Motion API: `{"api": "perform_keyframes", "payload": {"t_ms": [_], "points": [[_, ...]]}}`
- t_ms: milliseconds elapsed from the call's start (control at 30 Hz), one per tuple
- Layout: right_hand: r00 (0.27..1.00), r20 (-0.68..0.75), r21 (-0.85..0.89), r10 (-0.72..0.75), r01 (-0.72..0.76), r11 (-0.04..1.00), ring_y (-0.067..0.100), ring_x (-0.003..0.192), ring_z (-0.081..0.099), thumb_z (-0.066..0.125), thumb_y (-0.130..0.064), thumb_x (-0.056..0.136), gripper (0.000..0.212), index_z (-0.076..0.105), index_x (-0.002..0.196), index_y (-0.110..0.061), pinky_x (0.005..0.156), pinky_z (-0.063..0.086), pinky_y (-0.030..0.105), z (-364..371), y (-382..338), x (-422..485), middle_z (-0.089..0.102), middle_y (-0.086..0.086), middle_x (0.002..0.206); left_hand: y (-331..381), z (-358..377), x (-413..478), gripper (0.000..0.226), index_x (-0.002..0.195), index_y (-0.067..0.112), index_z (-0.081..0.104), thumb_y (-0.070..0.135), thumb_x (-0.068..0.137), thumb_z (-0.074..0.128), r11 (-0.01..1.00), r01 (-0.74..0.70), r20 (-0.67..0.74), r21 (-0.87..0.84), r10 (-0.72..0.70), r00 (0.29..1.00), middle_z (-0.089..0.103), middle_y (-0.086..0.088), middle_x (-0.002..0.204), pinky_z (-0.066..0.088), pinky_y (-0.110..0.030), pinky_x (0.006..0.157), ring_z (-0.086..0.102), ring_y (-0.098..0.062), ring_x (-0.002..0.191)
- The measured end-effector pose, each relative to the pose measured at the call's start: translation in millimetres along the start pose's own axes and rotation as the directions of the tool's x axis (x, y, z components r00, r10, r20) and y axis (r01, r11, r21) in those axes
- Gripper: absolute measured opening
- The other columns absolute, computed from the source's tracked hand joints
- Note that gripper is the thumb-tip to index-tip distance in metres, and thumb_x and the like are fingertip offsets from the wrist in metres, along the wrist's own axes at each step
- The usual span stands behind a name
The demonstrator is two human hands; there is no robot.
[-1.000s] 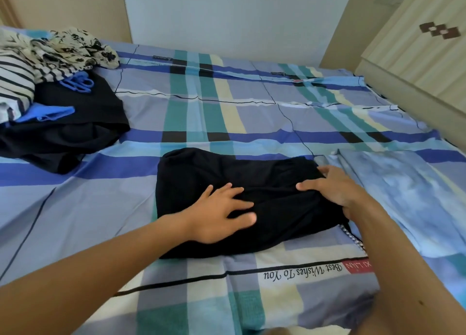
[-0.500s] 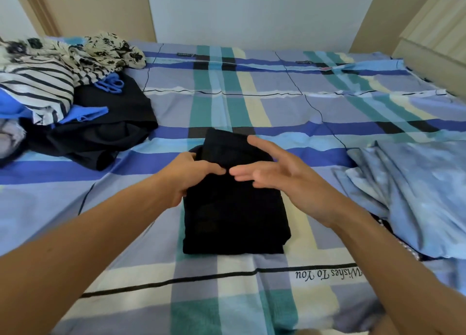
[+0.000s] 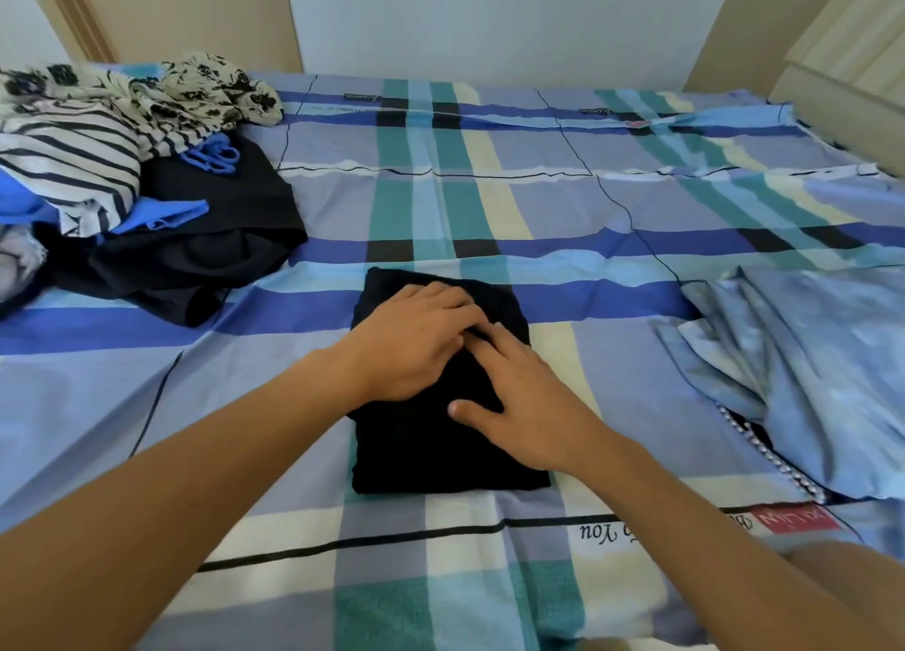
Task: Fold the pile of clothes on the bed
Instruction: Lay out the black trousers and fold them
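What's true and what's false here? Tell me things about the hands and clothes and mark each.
1. The left hand and the right hand both rest on the black garment. True.
2. The black garment is spread out unfolded. False: it is folded into a compact rectangle.
3. A striped garment lies in the pile of clothes. True.
4. The pile of clothes is on the right. False: it is on the left; light blue fabric lies on the right.

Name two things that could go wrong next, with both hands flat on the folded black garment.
The folded black garment may spring open when the left hand and right hand lift, since only their pressure seems to flatten it. Sliding it right could rumple the pale blue cloth lying close by.
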State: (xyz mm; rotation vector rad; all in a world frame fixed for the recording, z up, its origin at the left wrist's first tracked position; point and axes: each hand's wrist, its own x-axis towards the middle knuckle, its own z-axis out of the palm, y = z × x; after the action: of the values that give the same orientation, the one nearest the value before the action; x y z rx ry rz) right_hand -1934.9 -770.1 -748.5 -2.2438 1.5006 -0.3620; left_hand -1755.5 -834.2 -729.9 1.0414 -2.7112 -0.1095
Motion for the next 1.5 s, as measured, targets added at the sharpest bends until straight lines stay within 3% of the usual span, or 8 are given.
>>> {"api": "perform_keyframes", "payload": {"t_ms": [167, 300, 467, 733, 1067, 1333, 1400, 1500], "points": [[0.931, -0.062, 0.036, 0.360, -0.359, 0.933, 0.024, 0.132, 0.044, 0.065, -0.064, 0.081, 0.088, 0.028, 0.150, -0.022, 0.105, 0.044, 0.040, -22, 7, -7, 0.034, 0.004, 0.149, -11, 15, 3, 0.069, 0.138, 0.025, 0.050, 0.060, 0.089, 0.015, 0.986, 0.165, 0.121, 0.033, -0.168, 0.978, 0.051, 0.004, 0.135, 0.037, -0.038, 0.105, 0.048, -0.017, 0.123], [0.848, 0.137, 0.031, 0.511, -0.520, 0.854, 0.024, 0.100, 0.060, 0.055, -0.075, 0.082, 0.069, 0.044, 0.118, -0.017, 0.081, 0.050, 0.037, -35, 9, -14, 0.059, 0.003, 0.111, -3, 4, 22, 0.046, 0.131, 0.025, 0.054, 0.052, 0.099, 0.033, 0.972, 0.228, 0.108, 0.062, -0.234, 0.966, 0.055, 0.000, 0.122, 0.041, -0.039, 0.096, 0.053, -0.022, 0.113], [0.828, 0.237, 0.004, 0.509, -0.524, 0.851, 0.028, 0.080, 0.069, 0.037, -0.074, 0.091, 0.059, 0.045, 0.077, -0.017, 0.084, 0.053, 0.041, -32, 10, -39, 0.068, 0.005, 0.071, 3, 2, 81, 0.031, 0.103, 0.026, 0.068, 0.049, 0.097, 0.048, 0.971, 0.236, 0.132, -0.042, -0.228, 0.965, 0.057, 0.005, 0.094, 0.049, -0.041, 0.085, 0.057, -0.021, 0.094], [0.878, 0.218, 0.037, 0.426, -0.444, 0.895, 0.032, 0.081, 0.065, 0.045, -0.048, 0.098, 0.043, 0.050, 0.071, -0.015, 0.084, 0.054, 0.041, -36, 13, -57, 0.068, 0.009, 0.082, 7, 28, 118, 0.027, 0.072, 0.023, 0.054, 0.032, 0.096, 0.054, 0.966, 0.247, 0.174, 0.083, -0.258, 0.950, 0.063, -0.004, 0.094, 0.046, -0.038, 0.077, 0.058, -0.029, 0.093], [0.812, 0.507, 0.060, 0.288, -0.367, 0.928, 0.006, 0.049, 0.050, 0.047, -0.038, 0.103, 0.045, 0.055, 0.063, -0.017, 0.058, 0.042, 0.024, -44, 5, -64, 0.053, -0.017, 0.038, -9, 37, 127, 0.026, 0.104, 0.013, 0.059, 0.030, 0.103, 0.038, 0.897, 0.379, 0.122, 0.227, -0.412, 0.903, 0.053, -0.005, 0.096, 0.039, -0.038, 0.071, 0.053, -0.028, 0.083], [0.699, 0.686, 0.129, 0.200, -0.388, 0.912, 0.006, 0.048, 0.053, 0.048, -0.035, 0.103, 0.040, 0.066, 0.077, -0.011, 0.058, 0.045, 0.015, -54, 6, -64, 0.059, -0.007, 0.052, -7, 19, 121, 0.023, 0.103, 0.015, 0.057, 0.029, 0.104, 0.039, 0.888, 0.336, -0.067, 0.313, -0.333, 0.941, 0.063, -0.005, 0.099, 0.037, -0.036, 0.070, 0.060, -0.029, 0.089], [0.765, 0.587, 0.124, 0.264, -0.408, 0.904, 0.012, 0.057, 0.060, 0.053, -0.043, 0.098, 0.042, 0.066, 0.070, -0.015, 0.068, 0.049, 0.024, -62, 15, -63, 0.064, -0.002, 0.061, 4, -1, 98, 0.023, 0.098, 0.015, 0.056, 0.026, 0.104, 0.037, 0.969, 0.173, -0.237, 0.176, -0.129, 0.963, 0.056, -0.001, 0.091, 0.038, -0.036, 0.074, 0.053, -0.027, 0.085], [0.909, 0.047, 0.155, 0.414, -0.416, 0.896, 0.023, 0.077, 0.066, 0.056, -0.050, 0.088, 0.035, 0.061, 0.075, -0.018, 0.076, 0.053, 0.037, -63, 33, -51, 0.068, -0.002, 0.073, 26, -17, 34, 0.026, 0.103, 0.021, 0.055, 0.034, 0.104, 0.033, 0.992, -0.090, -0.212, 0.091, 0.108, 0.971, 0.052, 0.004, 0.101, 0.038, -0.034, 0.081, 0.047, -0.019, 0.091]]}}
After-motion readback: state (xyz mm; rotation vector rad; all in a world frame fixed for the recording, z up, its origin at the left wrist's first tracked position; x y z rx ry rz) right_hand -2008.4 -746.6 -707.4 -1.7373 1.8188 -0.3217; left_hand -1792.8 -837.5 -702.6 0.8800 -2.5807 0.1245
